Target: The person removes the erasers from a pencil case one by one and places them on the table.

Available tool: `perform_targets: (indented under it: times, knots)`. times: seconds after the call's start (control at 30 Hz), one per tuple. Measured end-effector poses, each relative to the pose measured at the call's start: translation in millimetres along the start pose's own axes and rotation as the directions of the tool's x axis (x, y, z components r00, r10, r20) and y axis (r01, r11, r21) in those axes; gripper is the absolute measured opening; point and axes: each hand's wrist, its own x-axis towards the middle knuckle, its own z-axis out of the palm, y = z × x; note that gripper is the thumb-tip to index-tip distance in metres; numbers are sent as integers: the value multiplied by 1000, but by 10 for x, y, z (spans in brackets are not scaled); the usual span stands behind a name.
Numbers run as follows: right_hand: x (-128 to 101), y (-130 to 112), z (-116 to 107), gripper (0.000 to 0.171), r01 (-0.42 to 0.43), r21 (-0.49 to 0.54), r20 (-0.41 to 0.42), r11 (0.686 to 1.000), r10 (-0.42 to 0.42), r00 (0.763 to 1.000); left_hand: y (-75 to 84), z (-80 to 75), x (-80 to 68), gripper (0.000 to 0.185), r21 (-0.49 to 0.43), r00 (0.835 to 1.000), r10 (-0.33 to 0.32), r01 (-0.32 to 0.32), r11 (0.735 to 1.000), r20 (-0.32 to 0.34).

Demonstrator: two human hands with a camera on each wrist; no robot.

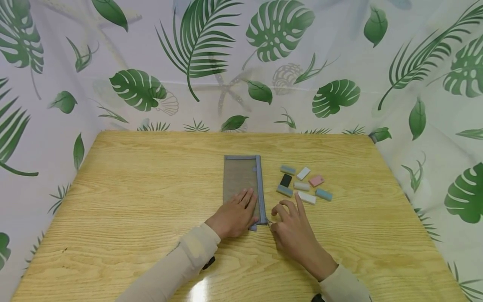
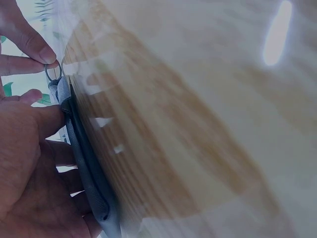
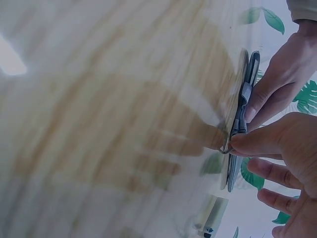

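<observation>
A grey mesh zipper pouch (image 1: pixel 239 176) with blue-grey edging lies flat on the table, its zipper running down the right side. My left hand (image 1: pixel 235 214) rests on the lower part of the pouch with straight fingers and presses it down. At the pouch's lower right corner, my right hand (image 1: pixel 296 233) pinches the zipper pull ring (image 2: pixel 60 72) between thumb and index finger, the other fingers spread. In the right wrist view, the pouch (image 3: pixel 238 124) shows edge-on beside both hands. Whether anything is inside the pouch, I cannot tell.
Right of the pouch lie several small eraser-like blocks, among them a pink block (image 1: pixel 316 180), a black block (image 1: pixel 286 180), a white block (image 1: pixel 306 198) and a blue block (image 1: pixel 323 194). A leaf-patterned cloth (image 1: pixel 234 63) hangs around the wooden table (image 1: pixel 151 180).
</observation>
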Motion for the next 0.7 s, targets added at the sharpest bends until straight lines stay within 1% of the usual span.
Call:
perform_targets:
  times: [0.3,0.7]
  knots:
    - [-10,-2,3,19,1,3,-8,1000,-1,1000,10,-8,2,66,-1,1000,-8,8,1000,12]
    - [-12,-18,-25,18,-21,30,23,999,21,1000,20,-27,-4,66,9,1000,-13,13,1000,12]
